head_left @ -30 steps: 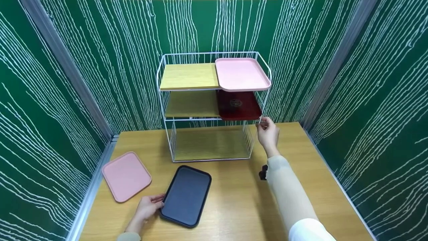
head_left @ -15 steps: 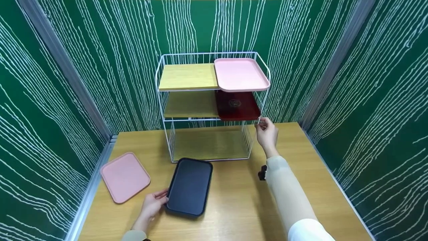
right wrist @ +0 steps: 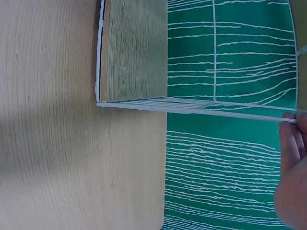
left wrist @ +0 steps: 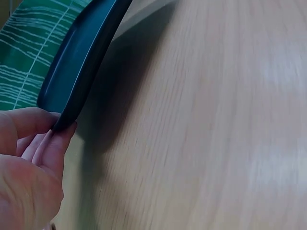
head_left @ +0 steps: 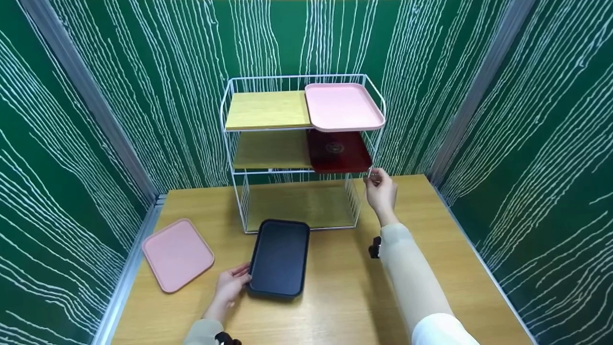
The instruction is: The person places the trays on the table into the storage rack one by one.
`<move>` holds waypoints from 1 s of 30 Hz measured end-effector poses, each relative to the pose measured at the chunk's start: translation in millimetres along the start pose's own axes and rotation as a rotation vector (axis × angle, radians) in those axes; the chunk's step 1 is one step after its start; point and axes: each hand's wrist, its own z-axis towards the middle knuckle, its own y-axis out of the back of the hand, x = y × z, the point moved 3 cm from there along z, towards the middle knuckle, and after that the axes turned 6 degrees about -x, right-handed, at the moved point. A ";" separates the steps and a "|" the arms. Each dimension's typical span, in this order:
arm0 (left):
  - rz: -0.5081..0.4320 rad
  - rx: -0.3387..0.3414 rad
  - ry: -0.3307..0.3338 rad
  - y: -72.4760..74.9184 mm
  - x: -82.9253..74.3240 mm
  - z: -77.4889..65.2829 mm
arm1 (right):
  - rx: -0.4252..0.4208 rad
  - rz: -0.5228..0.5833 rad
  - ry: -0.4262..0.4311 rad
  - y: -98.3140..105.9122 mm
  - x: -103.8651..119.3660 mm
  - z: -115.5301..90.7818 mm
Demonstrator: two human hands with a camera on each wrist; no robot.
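My left hand [head_left: 231,286] pinches the lower left corner of a black rectangular tray [head_left: 280,258], thumb on its inner side and fingers beneath. In the left wrist view the tray [left wrist: 79,57] is tilted and raised off the table, casting a shadow. Its far end overlaps the front edge of the rack's bottom shelf in the head view. My right hand [head_left: 381,190] pinches the white wire post [right wrist: 240,115] at the right front of the three-tier rack [head_left: 233,191], just below the middle shelf. A dark red tray [head_left: 337,153] lies on the middle shelf's right half, close above that hand.
A pink tray [head_left: 345,106] lies on the right half of the top shelf. Another pink tray [head_left: 178,255] rests on the table [head_left: 335,297] at the left. Green walls [head_left: 541,143] with white streaks enclose the table on three sides.
The left hand has carried the black tray forward and slightly right, toward the rack, turning it straighter. The right hand keeps its hold on the rack post.
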 end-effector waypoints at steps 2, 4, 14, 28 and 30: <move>-0.018 -0.004 0.011 -9.3 -0.1 2.2 | -0.002 -0.001 -0.001 0.6 -0.3 -0.2; -0.049 0.001 0.015 -18.8 -0.1 4.7 | -0.003 -0.004 -0.001 0.9 -0.9 -0.2; -0.083 -0.017 0.058 -70.3 -12.9 5.9 | -0.012 0.005 -0.001 -1.5 -1.9 -0.3; -0.116 -0.154 0.034 -140.2 -8.0 33.4 | -0.009 -0.007 -0.012 -2.4 -2.5 0.0; -0.115 -0.170 0.046 -147.1 -9.8 35.0 | -0.009 -0.007 -0.014 -2.6 -2.0 -0.6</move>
